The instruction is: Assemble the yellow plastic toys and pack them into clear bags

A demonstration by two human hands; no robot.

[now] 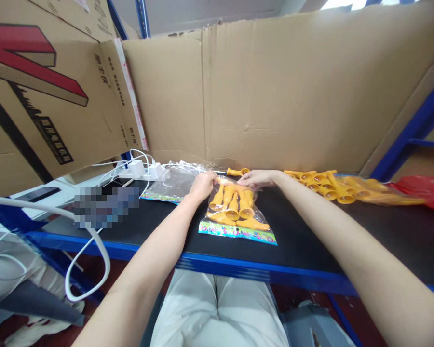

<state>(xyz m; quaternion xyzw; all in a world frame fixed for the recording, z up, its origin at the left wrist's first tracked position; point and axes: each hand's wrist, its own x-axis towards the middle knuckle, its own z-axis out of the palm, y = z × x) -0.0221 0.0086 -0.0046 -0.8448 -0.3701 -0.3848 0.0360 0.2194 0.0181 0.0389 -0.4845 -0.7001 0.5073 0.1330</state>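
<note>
A clear plastic bag (237,233) with a colourful printed strip along its near edge lies flat on the black shelf. Inside it are several yellow plastic horn-shaped pieces (233,208) with flared cup ends, and two curved yellow pieces lie near the strip. My left hand (203,185) is closed on the far left corner of the bag. At the far right corner, my right hand (259,178) has its fingers pressed together on the bag's edge; its fingertips are partly hidden. Just beyond the bag lies one loose yellow horn-shaped piece (237,171).
More yellow horn-shaped pieces (325,185) are heaped on the right beside red plastic (427,190). Flat clear bags (169,185) lie left of my left hand, near a white power strip (148,172) with cables. Cardboard (275,91) walls the back. A blue rail (238,270) edges the shelf.
</note>
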